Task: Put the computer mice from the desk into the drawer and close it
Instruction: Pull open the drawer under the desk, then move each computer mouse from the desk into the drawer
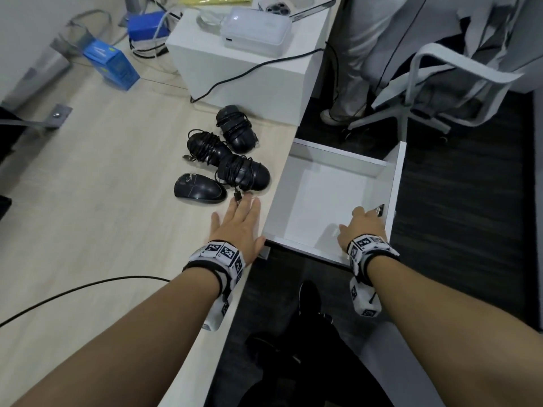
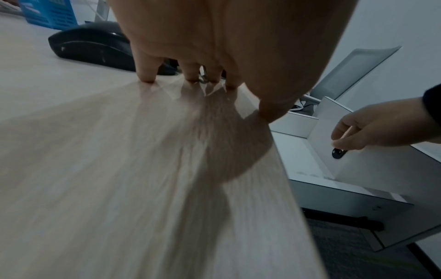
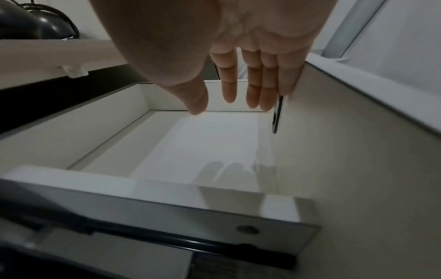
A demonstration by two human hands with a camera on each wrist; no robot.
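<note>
Drawer [image 1: 395, 183] open, nothing in it. Four mice [image 1: 226, 160] on desk [image 1: 102, 186], 12 o'clock of flat, empty left hand [image 1: 238, 227]. Right hand [image 1: 363, 227] relaxed inside drawer, empty. Mice likely light, rigid, slick; grip across body, over cord wraps.

The head camera looks steeply down over desk [image 1: 97, 183] and open drawer [image 1: 332, 198] — both wrist cameras sit low and close, sharing that drawer [image 2: 319, 136] [image 3: 190, 143] between them.

Office, wood-grain desk [image 1: 102, 177], swivel chair [image 1: 435, 83], wired computer mice [image 1: 223, 160]
</note>
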